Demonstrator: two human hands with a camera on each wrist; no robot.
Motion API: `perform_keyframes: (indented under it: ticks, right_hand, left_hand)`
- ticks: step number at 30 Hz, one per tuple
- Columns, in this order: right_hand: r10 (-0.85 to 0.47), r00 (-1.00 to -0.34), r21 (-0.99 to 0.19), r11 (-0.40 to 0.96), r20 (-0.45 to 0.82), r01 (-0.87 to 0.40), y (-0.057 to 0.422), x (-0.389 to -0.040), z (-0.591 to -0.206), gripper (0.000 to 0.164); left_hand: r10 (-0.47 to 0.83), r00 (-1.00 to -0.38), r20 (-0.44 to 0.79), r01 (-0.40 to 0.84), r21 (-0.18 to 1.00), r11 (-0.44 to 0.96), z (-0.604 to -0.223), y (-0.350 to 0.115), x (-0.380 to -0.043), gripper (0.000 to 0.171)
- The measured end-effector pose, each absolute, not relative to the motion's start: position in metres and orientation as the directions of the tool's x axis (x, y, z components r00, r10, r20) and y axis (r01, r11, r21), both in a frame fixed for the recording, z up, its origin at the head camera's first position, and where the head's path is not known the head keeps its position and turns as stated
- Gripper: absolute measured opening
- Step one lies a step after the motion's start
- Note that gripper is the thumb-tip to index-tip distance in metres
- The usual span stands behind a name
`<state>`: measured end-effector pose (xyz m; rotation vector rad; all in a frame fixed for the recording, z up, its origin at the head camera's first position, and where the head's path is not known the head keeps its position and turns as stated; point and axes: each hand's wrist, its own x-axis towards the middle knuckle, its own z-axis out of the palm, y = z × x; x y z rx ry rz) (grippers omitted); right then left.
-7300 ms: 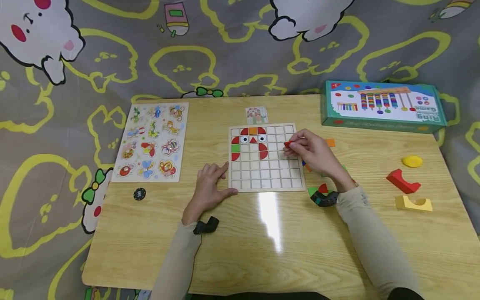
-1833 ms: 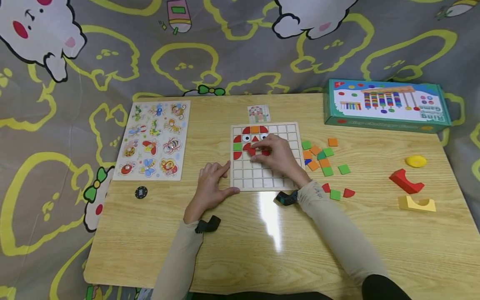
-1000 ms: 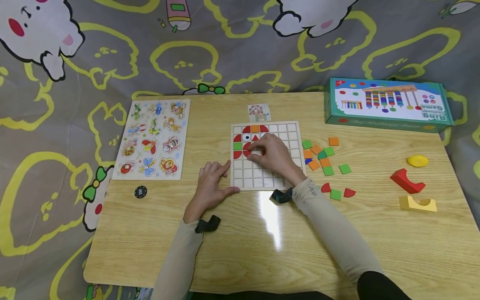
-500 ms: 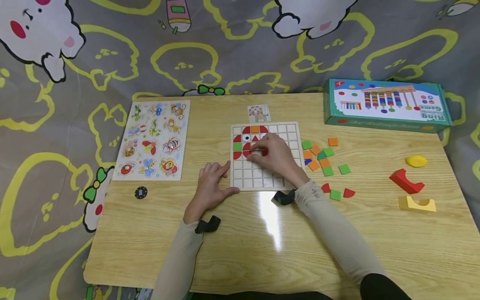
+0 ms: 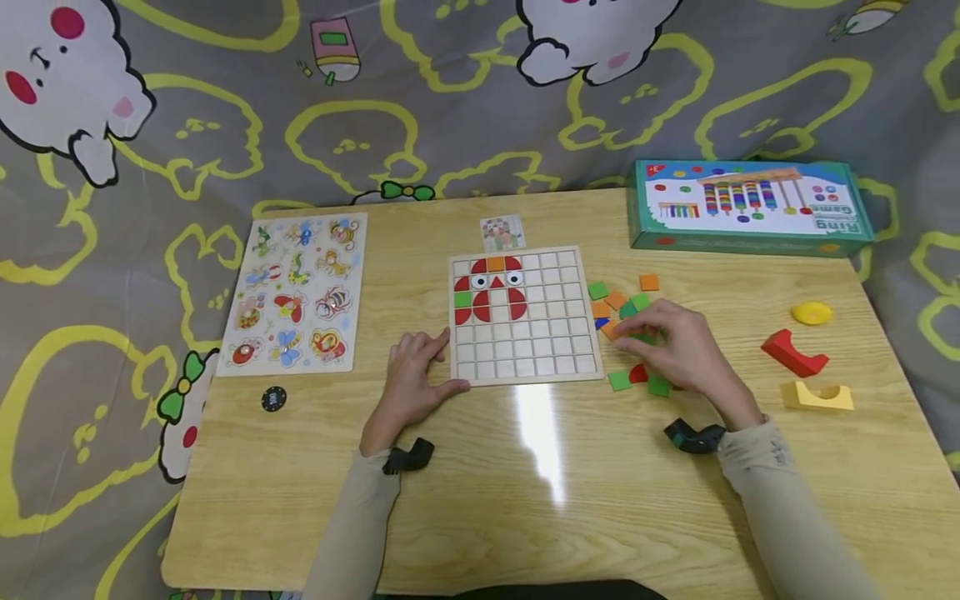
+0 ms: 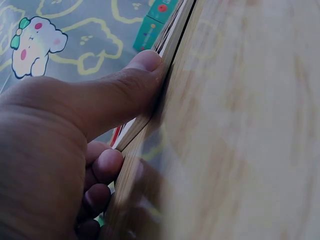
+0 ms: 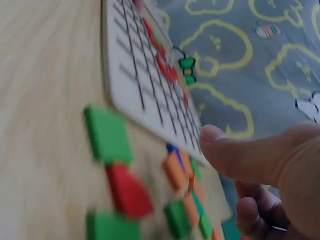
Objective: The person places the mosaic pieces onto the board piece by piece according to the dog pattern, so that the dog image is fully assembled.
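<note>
The wooden grid board (image 5: pixel 525 346) is found flat on the tabletop (image 5: pixel 465 492), between two hands. Its near left corner is bracketed by the left hand (image 5: pixel 411 379), whose thumb and index finger are spread wide; the board's edge is touched by the thumb, but nothing is gripped. The right hand (image 5: pixel 678 346) is held over the loose tiles (image 5: pixel 615 300) beside the board, with its fingers bent and the thumb parted a little from them. No tile is seen between them; whether a tile below is touched cannot be told. In the board's far left part, red quarter-round tiles (image 5: pixel 482 313), an orange square (image 5: pixel 496 264), a red triangle (image 5: pixel 496 283), two eye tiles (image 5: pixel 479 282) and a green square (image 5: pixel 462 299) are set. A picture card (image 5: pixel 502 232) is placed just beyond the board. To the left, an insect puzzle (image 5: pixel 273 325) and a black chip (image 5: pixel 273 398) are noted; to the right, a Ring Game box (image 5: pixel 750 208), a yellow oval piece (image 5: pixel 812 313), a red arch block (image 5: pixel 793 354) and a pale yellow arch block (image 5: pixel 816 398) are recorded.
</note>
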<state>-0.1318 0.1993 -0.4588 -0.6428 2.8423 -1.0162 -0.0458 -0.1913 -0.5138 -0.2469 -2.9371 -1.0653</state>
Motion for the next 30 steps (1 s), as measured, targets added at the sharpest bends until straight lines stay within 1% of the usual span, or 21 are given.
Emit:
perform_keyframes:
  ticks: [4, 11, 16, 23, 30]
  right_hand:
    - [-0.356, -0.932, -0.599, 0.732, 0.071, -0.326, 0.225, -0.124, -0.463, 0.016]
    - [-0.375, -0.924, -0.573, 0.742, 0.075, -0.348, 0.245, -0.106, -0.466, 0.018]
    - [-0.305, -0.947, -0.584, 0.752, 0.103, -0.306, 0.260, -0.095, -0.470, 0.022]
    - [-0.290, -0.951, -0.592, 0.750, 0.106, -0.295, 0.269, -0.096, -0.475, 0.024]
    - [-0.258, -0.958, -0.597, 0.752, 0.122, -0.278, 0.248, -0.116, -0.475, 0.023]
  left_hand:
    - [0.134, -0.989, 0.057, 0.139, 0.641, 0.755, -0.515, -0.193, -0.044, 0.091]
    - [0.138, -0.987, 0.082, 0.158, 0.648, 0.745, -0.515, -0.193, -0.043, 0.091]
    - [0.141, -0.987, 0.072, 0.153, 0.647, 0.747, -0.514, -0.192, -0.043, 0.091]
    - [0.141, -0.988, 0.068, 0.151, 0.648, 0.746, -0.515, -0.192, -0.044, 0.091]
    - [0.143, -0.987, 0.072, 0.156, 0.640, 0.752, -0.515, -0.190, -0.044, 0.091]
